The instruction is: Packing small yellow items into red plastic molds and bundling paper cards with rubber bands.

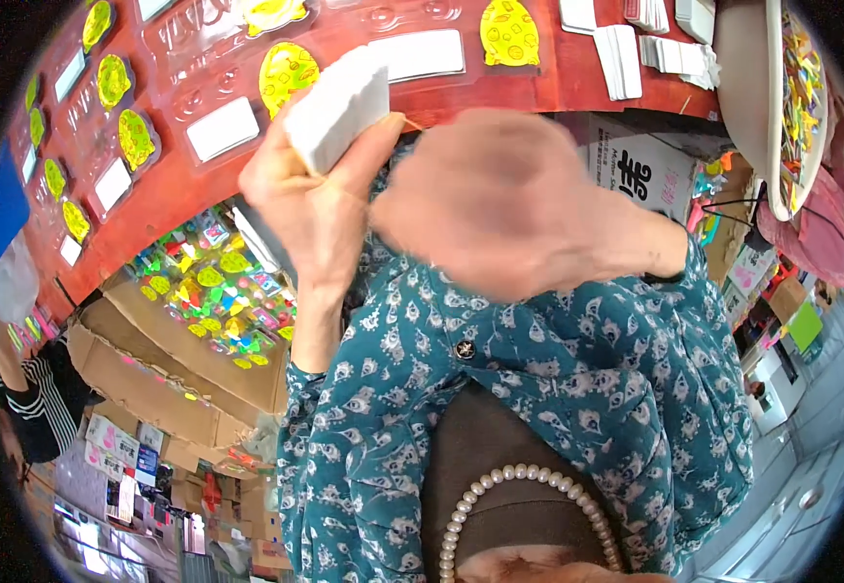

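Your left hand (310,209) has its grip closed around a stack of white cards (339,107), raised above the red surface (179,185). Your right hand (509,209) is blurred beside it; its grip can't be made out. Beyond lie yellow stickers (509,31).

A white stack of cards (339,105) sits at eleven o'clock, gripped in the left hand (310,209). Behind it, a red tray (179,185) arcs from nine to one o'clock, holding clear blister packs with yellow shapes (509,32) and white rectangular labels (223,128). More white card stacks (670,53) lie at one o'clock. A cardboard box (164,374) at eight o'clock holds small bright yellow and green packets (223,291). A white box with black print (640,173) stands at two o'clock.
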### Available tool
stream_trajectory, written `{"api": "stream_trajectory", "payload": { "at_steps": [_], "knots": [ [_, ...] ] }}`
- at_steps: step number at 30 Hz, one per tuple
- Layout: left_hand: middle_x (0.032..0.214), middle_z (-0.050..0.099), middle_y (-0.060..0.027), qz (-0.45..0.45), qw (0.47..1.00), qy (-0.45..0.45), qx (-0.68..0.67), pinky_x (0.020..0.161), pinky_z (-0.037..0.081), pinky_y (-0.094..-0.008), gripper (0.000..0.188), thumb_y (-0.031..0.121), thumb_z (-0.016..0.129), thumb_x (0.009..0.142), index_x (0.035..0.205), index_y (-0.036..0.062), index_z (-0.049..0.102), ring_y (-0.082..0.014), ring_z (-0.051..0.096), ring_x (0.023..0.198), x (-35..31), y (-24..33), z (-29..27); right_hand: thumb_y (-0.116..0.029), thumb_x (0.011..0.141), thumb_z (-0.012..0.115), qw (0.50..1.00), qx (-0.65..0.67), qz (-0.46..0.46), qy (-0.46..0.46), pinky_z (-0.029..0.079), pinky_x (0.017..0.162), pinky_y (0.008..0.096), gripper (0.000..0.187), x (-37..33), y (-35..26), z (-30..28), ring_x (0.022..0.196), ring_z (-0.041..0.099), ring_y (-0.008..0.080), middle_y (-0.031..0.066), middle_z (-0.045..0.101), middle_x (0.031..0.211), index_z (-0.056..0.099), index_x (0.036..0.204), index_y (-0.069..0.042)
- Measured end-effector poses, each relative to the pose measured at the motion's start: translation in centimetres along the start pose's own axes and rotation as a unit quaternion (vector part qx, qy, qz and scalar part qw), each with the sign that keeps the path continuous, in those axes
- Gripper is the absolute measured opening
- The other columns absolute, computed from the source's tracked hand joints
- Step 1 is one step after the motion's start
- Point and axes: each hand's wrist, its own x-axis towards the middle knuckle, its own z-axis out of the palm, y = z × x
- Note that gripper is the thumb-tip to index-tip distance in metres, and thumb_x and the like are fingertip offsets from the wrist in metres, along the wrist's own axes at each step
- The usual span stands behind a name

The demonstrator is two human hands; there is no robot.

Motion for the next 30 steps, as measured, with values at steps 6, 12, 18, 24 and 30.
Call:
{"api": "stream_trajectory", "payload": {
  "at_steps": [6, 12, 18, 24, 30],
  "knots": [
    [0.080, 0.064, -0.0124, -0.089, 0.992, -0.064, -0.059, 0.047, 0.041, -0.0184, 0.031, 0.004, 0.066, 0.064, 0.092, -0.0059, 0.059, -0.0157, 0.060, 0.062, 0.7, 1.5, -2.8, -0.009, 0.071, 0.067, 0.975, 0.165, 0.142, -0.048, 0.044, 0.061, 0.0324, 0.012, -1.2, 1.4, -2.5, 0.069, 0.054, 0.0230, 0.0074, 0.053, 0.070, 0.057, 0.074, -0.003],
    [0.085, 0.058, -0.0134, -0.178, 0.926, -0.187, -0.275, 0.038, 0.030, -0.0153, 0.048, 0.004, 0.062, 0.060, 0.105, -0.0067, 0.050, -0.0189, 0.057, 0.058, 1.0, 1.8, -2.3, -0.011, 0.083, 0.053, 0.743, 0.576, 0.328, 0.099, 0.047, 0.071, 0.0273, 0.016, -2.7, 3.9, -2.4, 0.055, 0.048, 0.0080, -0.0016, 0.047, 0.055, 0.055, 0.072, 0.000],
    [0.083, 0.059, -0.0128, -0.103, 0.908, -0.207, -0.351, 0.037, 0.030, -0.0171, 0.048, 0.024, 0.068, 0.070, 0.106, -0.0049, 0.052, -0.0197, 0.059, 0.059, 0.5, 0.4, -2.5, -0.019, 0.092, 0.048, 0.492, 0.749, 0.440, 0.058, 0.034, 0.059, 0.0235, 0.019, -2.0, 4.3, -2.3, 0.046, 0.027, 0.0027, -0.0131, 0.026, 0.049, 0.054, 0.082, -0.004],
    [0.090, 0.065, -0.0092, 0.109, 0.984, -0.123, 0.063, 0.073, 0.047, -0.0250, 0.026, -0.004, 0.069, 0.068, 0.094, -0.0024, 0.065, -0.0151, 0.061, 0.082, 0.3, 1.2, -1.6, -0.015, 0.092, 0.048, 0.491, 0.735, 0.467, 0.019, 0.030, 0.054, 0.0204, 0.017, -0.9, 6.6, -3.4, 0.047, 0.028, 0.0012, -0.0114, 0.030, 0.051, 0.053, 0.085, 0.000],
    [0.087, 0.065, -0.0109, 0.302, 0.920, -0.127, 0.214, 0.071, 0.049, -0.0281, 0.024, -0.002, 0.067, 0.069, 0.093, -0.0027, 0.064, -0.0202, 0.063, 0.078, 0.9, 0.2, -2.2, -0.011, 0.084, 0.058, 0.709, 0.493, 0.502, -0.057, 0.035, 0.049, 0.0219, 0.014, 3.7, 3.1, -4.5, 0.054, 0.045, 0.0059, -0.0010, 0.051, 0.059, 0.061, 0.076, 0.000]
  ]
}}
